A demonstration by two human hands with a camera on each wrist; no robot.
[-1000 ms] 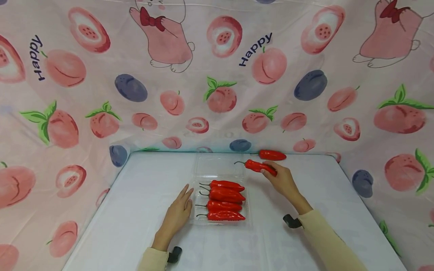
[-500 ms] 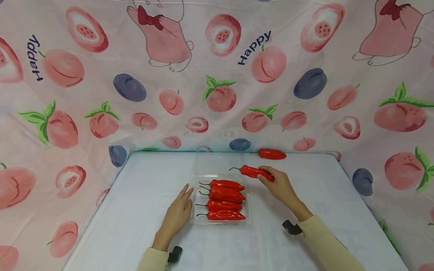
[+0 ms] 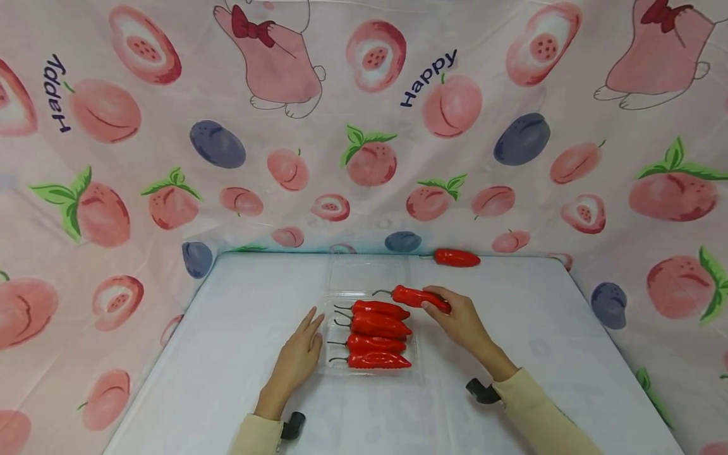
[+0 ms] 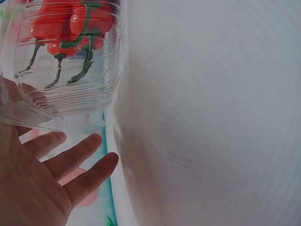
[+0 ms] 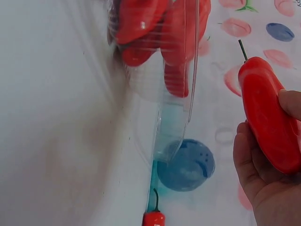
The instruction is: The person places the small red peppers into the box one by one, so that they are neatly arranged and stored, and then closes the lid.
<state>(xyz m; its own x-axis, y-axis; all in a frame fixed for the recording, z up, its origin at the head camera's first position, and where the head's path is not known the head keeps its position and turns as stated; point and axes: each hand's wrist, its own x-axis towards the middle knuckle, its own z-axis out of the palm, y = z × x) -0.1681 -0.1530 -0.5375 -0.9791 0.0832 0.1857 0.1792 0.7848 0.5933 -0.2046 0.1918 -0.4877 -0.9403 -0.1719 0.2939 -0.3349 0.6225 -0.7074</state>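
Note:
A clear plastic box (image 3: 417,354) holds several red peppers (image 3: 375,325) lying side by side, stems to the left. The right hand (image 3: 463,319) pinches another red pepper (image 3: 414,296) by its blunt end, above the box's upper right corner; in the right wrist view this held pepper (image 5: 265,108) lies between thumb and fingers. At the box's left side rests the left hand (image 3: 296,357), its fingers straight and spread. In the left wrist view the left hand (image 4: 42,183) is beside the box wall (image 4: 89,96), holding nothing.
The box's clear lid (image 3: 366,275) lies folded back behind it. One more red pepper (image 3: 457,258) lies at the table's back edge, right of the lid. A patterned cloth (image 3: 318,145) hangs behind the white table (image 3: 227,354). Black wrist devices (image 3: 482,391) are on both arms.
The right hand has carried its pepper left and toward the front, from beside the lid to near the filled part of the box. The left hand has hardly moved.

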